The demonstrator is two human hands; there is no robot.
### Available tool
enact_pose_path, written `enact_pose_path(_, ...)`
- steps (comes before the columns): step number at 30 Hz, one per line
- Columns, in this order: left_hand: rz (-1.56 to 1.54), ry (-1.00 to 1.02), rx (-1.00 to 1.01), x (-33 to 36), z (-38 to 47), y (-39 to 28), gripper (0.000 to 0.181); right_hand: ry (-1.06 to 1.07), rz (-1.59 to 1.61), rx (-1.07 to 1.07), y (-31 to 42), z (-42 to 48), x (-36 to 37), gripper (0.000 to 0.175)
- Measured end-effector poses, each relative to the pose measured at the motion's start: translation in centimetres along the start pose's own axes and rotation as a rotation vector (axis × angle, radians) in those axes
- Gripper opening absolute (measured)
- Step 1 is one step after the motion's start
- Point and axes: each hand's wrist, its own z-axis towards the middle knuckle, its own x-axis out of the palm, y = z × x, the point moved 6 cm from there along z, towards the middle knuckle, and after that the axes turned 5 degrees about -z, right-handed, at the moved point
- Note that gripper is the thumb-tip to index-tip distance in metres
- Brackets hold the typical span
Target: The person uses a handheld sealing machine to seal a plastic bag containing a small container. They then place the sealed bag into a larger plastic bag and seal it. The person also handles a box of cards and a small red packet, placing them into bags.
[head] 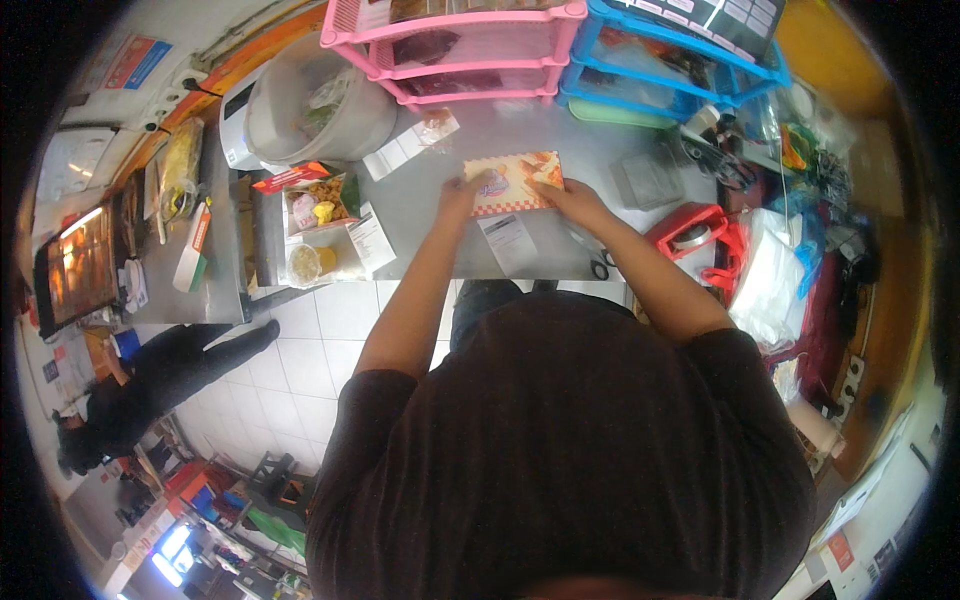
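Note:
Both my hands grip a printed cardboard food box (pixel 514 196) above the steel table (pixel 420 251). It has a red checkered edge and a picture of food on it. My left hand (pixel 459 199) holds its left end, thumb on top, and my right hand (pixel 576 201) has the right end in the same way. Whether the box is folded up or flat, I cannot tell. Just below it lies a printed paper slip (pixel 510 244). To the left, an open food box (pixel 321 204) contains fried food, a wrapped item and something yellow. A lidded plastic cup (pixel 309 264) stands in front of that box.
Pink shelves (pixel 457 49) and blue shelves (pixel 667 67) line the back. A large plastic tub (pixel 315 112) is at back left. Scissors (pixel 600 268), a red tape dispenser (pixel 694 232) and white plastic bags (pixel 765 285) lie at right. Another person (pixel 150 390) stands far left.

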Motion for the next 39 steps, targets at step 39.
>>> enact_pose_path(39, -0.263, 0.697, 0.187, 6.1, -17.7, -9.0, 0.1, 0.153, 0.802, -0.39, 10.8, -18.4, -2.3, 0.056)
